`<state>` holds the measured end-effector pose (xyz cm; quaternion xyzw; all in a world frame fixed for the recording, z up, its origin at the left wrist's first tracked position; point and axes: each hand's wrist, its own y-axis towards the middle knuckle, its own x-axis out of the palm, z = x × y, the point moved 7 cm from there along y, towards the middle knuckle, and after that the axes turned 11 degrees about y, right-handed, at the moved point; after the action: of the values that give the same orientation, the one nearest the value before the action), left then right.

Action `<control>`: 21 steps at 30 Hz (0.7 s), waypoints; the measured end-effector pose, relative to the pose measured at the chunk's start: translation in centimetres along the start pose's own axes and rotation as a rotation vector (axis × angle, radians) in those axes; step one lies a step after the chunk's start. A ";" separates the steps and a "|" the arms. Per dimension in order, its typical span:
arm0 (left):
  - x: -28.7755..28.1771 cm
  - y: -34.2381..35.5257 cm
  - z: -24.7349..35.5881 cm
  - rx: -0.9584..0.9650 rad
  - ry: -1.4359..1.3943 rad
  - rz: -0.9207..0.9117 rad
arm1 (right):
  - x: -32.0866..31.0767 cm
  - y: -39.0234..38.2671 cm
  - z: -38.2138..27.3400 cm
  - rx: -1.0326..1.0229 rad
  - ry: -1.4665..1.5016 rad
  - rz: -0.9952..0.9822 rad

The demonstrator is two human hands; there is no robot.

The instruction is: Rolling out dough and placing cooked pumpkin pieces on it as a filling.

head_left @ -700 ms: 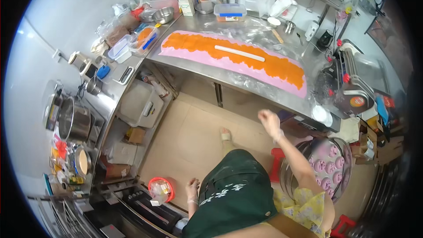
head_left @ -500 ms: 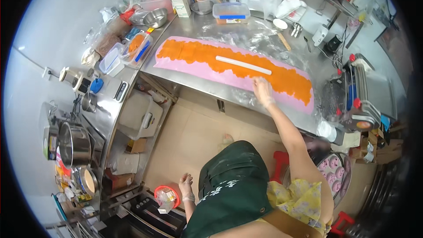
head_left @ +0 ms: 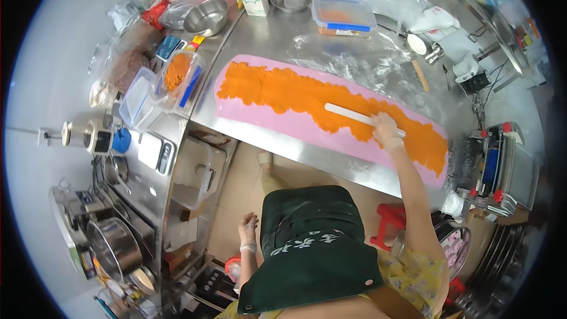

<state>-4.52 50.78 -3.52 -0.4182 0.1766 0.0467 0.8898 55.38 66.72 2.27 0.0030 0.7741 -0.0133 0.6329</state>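
A long pink sheet of dough (head_left: 283, 118) lies on the steel worktop (head_left: 260, 41), with a ragged orange layer (head_left: 266, 88) spread along its middle. A slim white rolling pin (head_left: 348, 112) rests lengthwise on the orange layer. My right hand (head_left: 387, 131), in a clear glove, grips the rolling pin toward its right end. My left hand (head_left: 248, 230), also gloved, hangs low beside my green apron (head_left: 313, 218), fingers loosely curled and apart with nothing visible in them.
Left are open containers (head_left: 177, 77), a scale (head_left: 153, 150) and steel pots (head_left: 118, 242). Behind stand a lidded box (head_left: 342, 15) and steel bowl (head_left: 207, 19). A machine with red knobs (head_left: 496, 165) is at the right, a red stool (head_left: 390, 221) and pink-filled tray (head_left: 455, 239) below.
I have moved closer to the worktop. My right hand has moved from over the floor, forward and right, onto the rolling pin and taken hold of it. My left hand stays low.
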 end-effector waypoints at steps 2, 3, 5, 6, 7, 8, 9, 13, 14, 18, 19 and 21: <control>-0.7 4.9 5.3 0.061 0.059 -0.035 | -0.1 0.0 0.4 0.164 -0.031 -0.064; -1.0 7.2 8.1 0.125 0.104 -0.065 | 0.0 -0.2 0.6 0.313 -0.067 -0.126; -2.1 11.3 13.4 0.176 0.163 -0.100 | -0.6 -0.4 -1.1 0.364 -0.081 -0.070; -2.3 13.0 16.4 0.233 0.200 -0.114 | -1.3 -0.3 -1.9 0.386 -0.096 -0.002; -2.3 14.7 19.4 0.234 0.210 -0.130 | -1.4 0.3 -3.1 0.405 -0.100 -0.006; -2.5 15.8 23.0 0.350 0.346 -0.090 | -1.9 1.2 -5.3 0.378 -0.049 0.089; -2.3 16.5 26.6 0.465 0.483 -0.054 | -2.3 2.2 -7.5 0.354 -0.001 0.179; 1.6 18.1 38.6 0.746 0.525 -0.016 | -0.7 10.8 -18.0 0.164 0.071 0.291; 2.7 18.6 40.5 0.890 0.567 0.029 | 0.3 13.1 -20.2 0.153 0.090 0.275; 7.6 19.0 46.7 1.255 0.908 0.168 | 3.4 19.9 -26.1 0.103 0.194 0.345; 8.2 20.0 46.9 1.246 0.917 0.167 | 4.6 21.1 -27.0 0.135 0.228 0.261; 9.3 22.3 46.4 1.196 1.146 0.232 | 5.8 22.3 -28.2 0.166 0.272 0.170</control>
<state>11.75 99.92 4.27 0.1864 0.6388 -0.1836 0.7235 27.12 89.64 1.81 0.1226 0.8457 -0.0230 0.5189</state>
